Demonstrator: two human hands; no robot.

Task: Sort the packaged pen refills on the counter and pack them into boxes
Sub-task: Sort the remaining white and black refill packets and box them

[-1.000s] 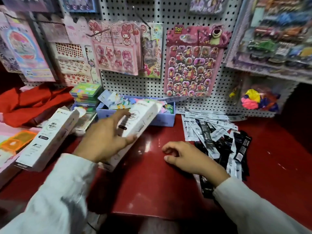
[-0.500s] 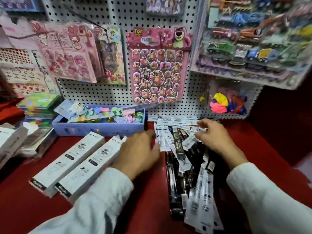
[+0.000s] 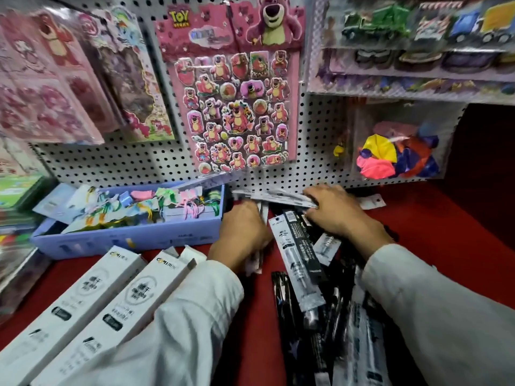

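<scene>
Head view shows the left hand curled over white refill packets, its grip blurred, and the right hand pinching one atop the refill pile beside two white boxes, where slippery overlapping sleeves could slide off-counter or mix types.

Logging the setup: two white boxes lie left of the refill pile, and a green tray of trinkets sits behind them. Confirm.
One detail is off: the tray behind the two white boxes is blue, not green, as the head view shows. The boxes do lie left of the refill pile.
</scene>
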